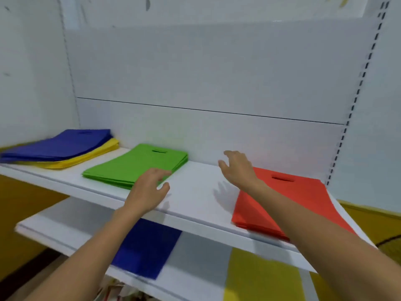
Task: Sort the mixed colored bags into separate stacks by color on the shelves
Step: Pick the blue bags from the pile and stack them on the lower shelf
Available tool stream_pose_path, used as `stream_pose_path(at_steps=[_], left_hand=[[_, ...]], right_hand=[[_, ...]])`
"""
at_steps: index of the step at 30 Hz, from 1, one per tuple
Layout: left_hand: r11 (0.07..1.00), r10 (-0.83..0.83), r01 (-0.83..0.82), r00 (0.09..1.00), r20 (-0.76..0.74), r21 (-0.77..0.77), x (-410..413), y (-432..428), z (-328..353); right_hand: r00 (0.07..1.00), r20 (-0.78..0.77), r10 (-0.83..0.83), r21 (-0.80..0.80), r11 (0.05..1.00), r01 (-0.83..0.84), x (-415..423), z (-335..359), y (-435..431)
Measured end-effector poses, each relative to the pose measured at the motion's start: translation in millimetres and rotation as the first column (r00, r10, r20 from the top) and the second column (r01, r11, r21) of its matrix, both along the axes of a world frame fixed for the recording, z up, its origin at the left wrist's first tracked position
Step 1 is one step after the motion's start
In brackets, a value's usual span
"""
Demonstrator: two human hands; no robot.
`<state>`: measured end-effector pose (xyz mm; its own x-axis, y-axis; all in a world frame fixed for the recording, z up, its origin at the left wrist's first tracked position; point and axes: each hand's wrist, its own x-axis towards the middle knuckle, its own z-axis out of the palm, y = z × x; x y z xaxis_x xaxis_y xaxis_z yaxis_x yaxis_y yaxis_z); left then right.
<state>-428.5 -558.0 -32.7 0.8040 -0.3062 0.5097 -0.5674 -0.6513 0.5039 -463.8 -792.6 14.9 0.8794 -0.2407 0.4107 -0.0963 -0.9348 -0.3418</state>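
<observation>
On the upper white shelf (195, 192) lie three piles of flat bags. At the far left a mixed pile has blue bags (58, 146) on top of yellow bags (86, 157). A green stack (134, 164) lies in the middle and a red stack (282, 205) at the right. My left hand (147, 190) hovers with relaxed fingers at the green stack's near right corner and holds nothing. My right hand (238, 168) is spread above the shelf, just left of the red stack, also holding nothing. On the lower shelf lie a blue bag (147, 250) and a yellow bag (260, 276).
White back panel (206, 72) and a slotted upright (355, 101) at the right bound the shelf. Bare shelf surface shows between the green and red stacks. A yellow wall (19, 203) shows below left, and some crumpled material (117, 290) under the lower shelf.
</observation>
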Motion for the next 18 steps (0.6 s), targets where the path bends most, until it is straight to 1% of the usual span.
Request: stream_pose_path(at_steps=[4,8,10,13,16,18], left_hand=[[0.989,0.148,-0.148,0.989,-0.005,0.027,14,119,2],[0.946,0.317,-0.314,0.948,-0.037,0.074,23,236,7],[0.920,0.385,-0.381,0.923,-0.030,0.093,26,285,9],[0.893,0.443,-0.438,0.896,-0.027,0.102,31,342,9],[0.877,0.475,-0.470,0.879,-0.036,0.097,43,384,4],[0.874,0.482,-0.477,0.875,-0.046,0.096,54,398,0]], right_hand=[[0.978,0.011,0.210,0.012,0.978,-0.210,50,-5,123],[0.928,0.022,0.372,-0.015,0.928,-0.371,90,-13,238],[0.906,0.025,0.423,-0.008,0.906,-0.423,106,-16,288],[0.881,0.015,0.472,0.034,0.881,-0.473,124,-23,351],[0.858,-0.012,0.513,0.059,0.857,-0.511,145,-30,402],[0.851,-0.021,0.524,0.063,0.851,-0.522,157,-32,421]])
